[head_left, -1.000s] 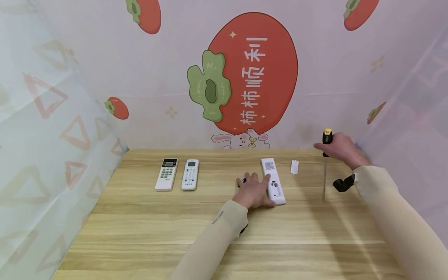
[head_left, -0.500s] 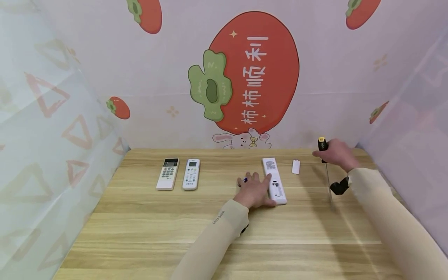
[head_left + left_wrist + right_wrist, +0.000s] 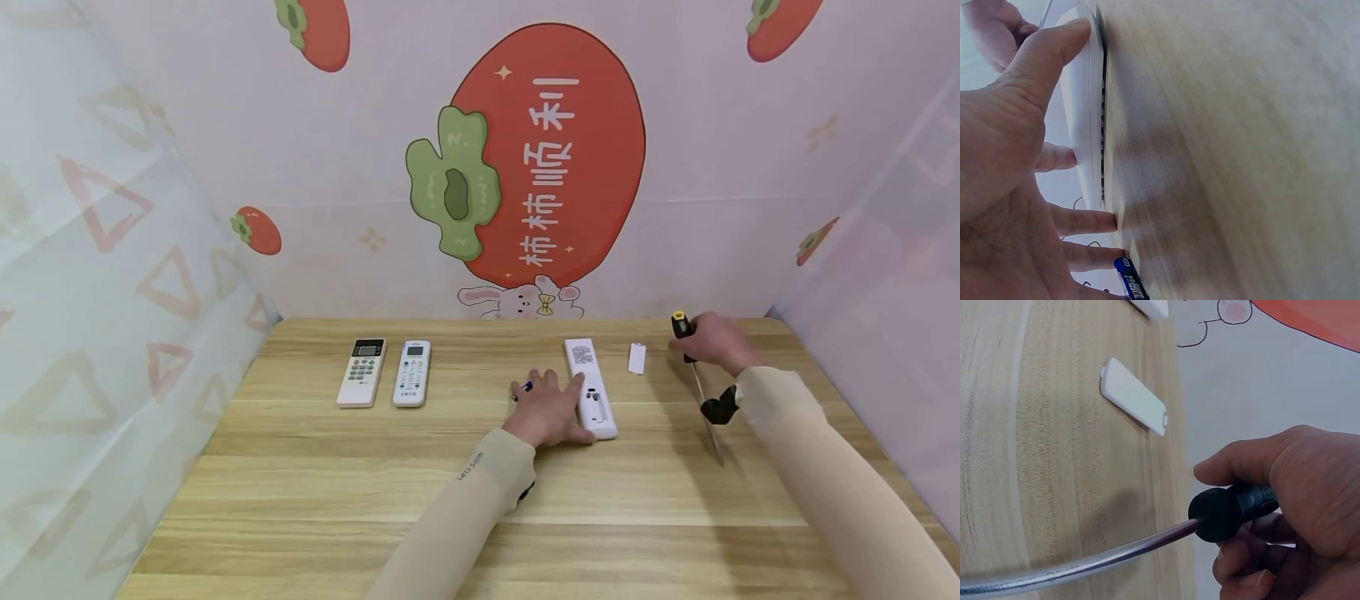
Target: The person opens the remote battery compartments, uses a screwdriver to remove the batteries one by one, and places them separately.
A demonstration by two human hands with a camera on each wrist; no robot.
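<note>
A white remote control (image 3: 582,358) lies back side up, its battery compartment uncovered. My left hand (image 3: 546,410) is spread at its left side; in the left wrist view the thumb and a straight finger touch its edge, and the other fingers reach down to the table. By those fingertips lies a blue battery (image 3: 1130,278), partly hidden. My right hand (image 3: 717,340) grips the black-and-yellow handle of a screwdriver (image 3: 1216,515), its long metal shaft slanting down over the table. Between the remote and the right hand lies a small white battery cover (image 3: 637,358).
Two more remotes lie button side up on the left: a cream one with a black top (image 3: 362,372) and a white one (image 3: 412,373). The wooden table (image 3: 337,483) meets a printed cloth backdrop (image 3: 360,175) at the back, with cloth walls on both sides.
The right hand has come down and slightly left with the screwdriver, whose tip has swung toward the lower right. The left hand and the remote keep their places.
</note>
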